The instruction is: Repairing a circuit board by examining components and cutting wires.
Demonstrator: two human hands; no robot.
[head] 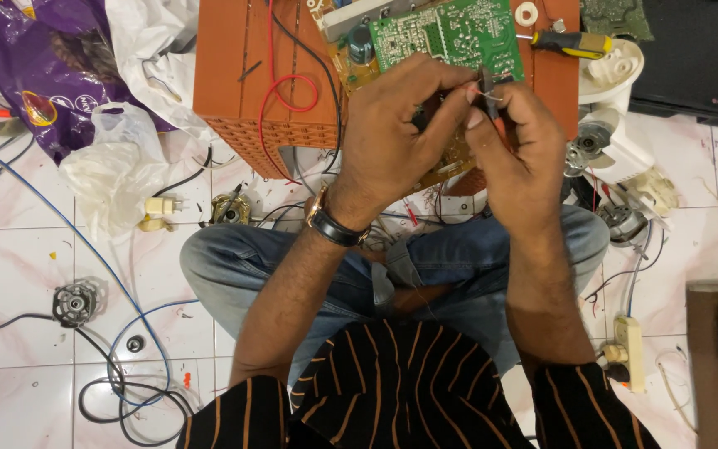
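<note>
I sit cross-legged on a tiled floor in front of an orange plastic stool [234,75]. A green circuit board [450,33] lies on top of a tan board [351,71] on the stool. My left hand [396,125], with a dark wristwatch [334,224], pinches something small at the green board's near edge. My right hand [517,150] holds a small red-handled tool [499,116], its dark tip meeting a thin wire between my fingertips. What the left fingers pinch is hidden. Red and black wires [288,87] run across the stool.
A yellow-handled screwdriver [571,41] lies on the stool's right. White appliance parts and small motors [617,150] sit at right, a power strip [629,349] by my knee. Plastic bags [118,158], a purple bag [43,66], cables [126,391] and a round metal part [75,303] litter the left.
</note>
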